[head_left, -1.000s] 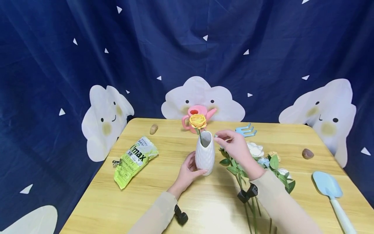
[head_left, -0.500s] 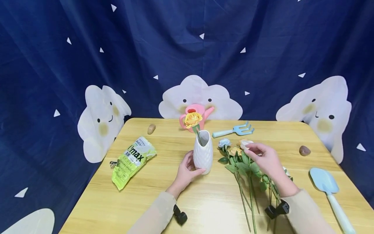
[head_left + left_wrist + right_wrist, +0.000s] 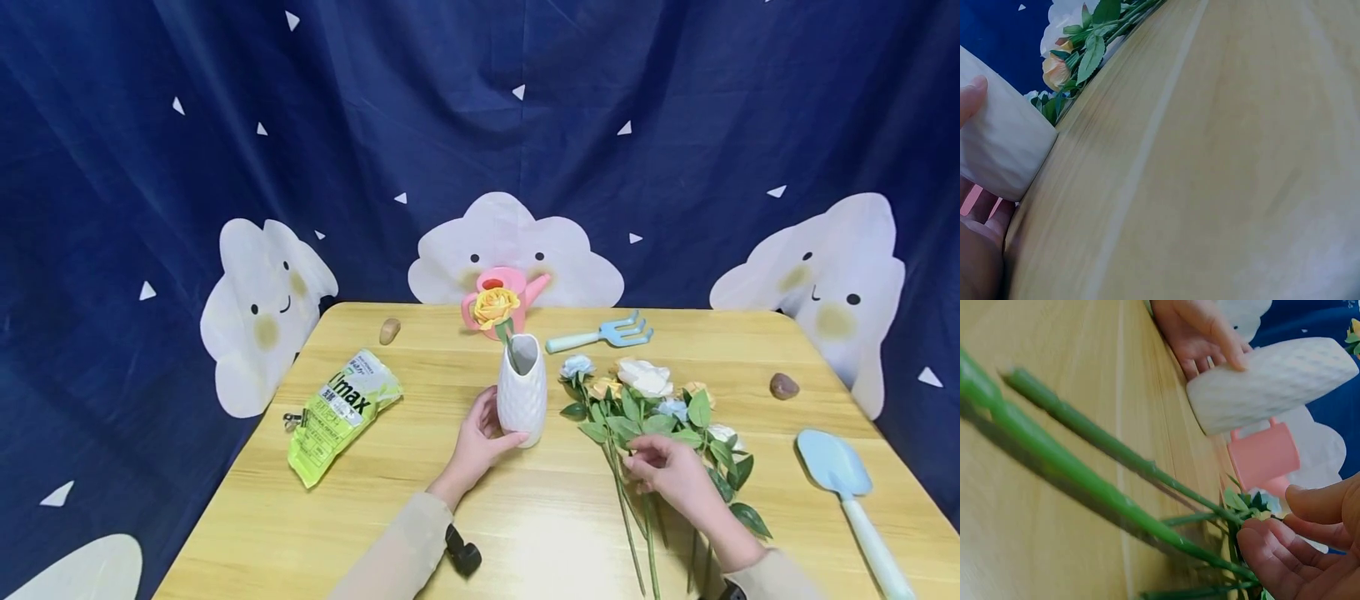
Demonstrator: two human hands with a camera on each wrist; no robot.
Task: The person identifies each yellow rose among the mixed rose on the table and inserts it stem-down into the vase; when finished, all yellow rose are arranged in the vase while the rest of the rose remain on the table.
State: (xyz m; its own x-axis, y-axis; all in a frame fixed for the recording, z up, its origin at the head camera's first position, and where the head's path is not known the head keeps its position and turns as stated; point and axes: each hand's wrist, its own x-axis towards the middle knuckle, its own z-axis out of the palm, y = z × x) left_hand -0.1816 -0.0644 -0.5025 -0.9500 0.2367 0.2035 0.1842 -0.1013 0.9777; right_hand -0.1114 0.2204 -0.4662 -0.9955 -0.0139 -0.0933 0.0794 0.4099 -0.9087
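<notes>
My left hand (image 3: 480, 437) holds the lower part of a white textured vase (image 3: 522, 396), which stands upright on the table. One yellow rose (image 3: 496, 307) leans out of its mouth to the left. My right hand (image 3: 671, 479) is over a bunch of artificial roses, among them a white rose (image 3: 645, 377) and a pale blue rose (image 3: 577, 366), lying with their leaves away from me. Its bent fingers are right at the green stems (image 3: 1110, 500), below the leaves; I cannot tell whether they pinch one.
Behind the vase stands a pink watering can (image 3: 504, 292), with a blue hand rake (image 3: 615, 332) to its right. A blue shovel (image 3: 836, 467) and brown stone (image 3: 783, 386) lie right. At left are a green bag (image 3: 341, 417), a metal clip (image 3: 292, 421) and a tan stone (image 3: 389, 331).
My right hand has moved from beside the vase mouth to the white rose, then toward me down to the stems. My left hand keeps its hold on the vase.
</notes>
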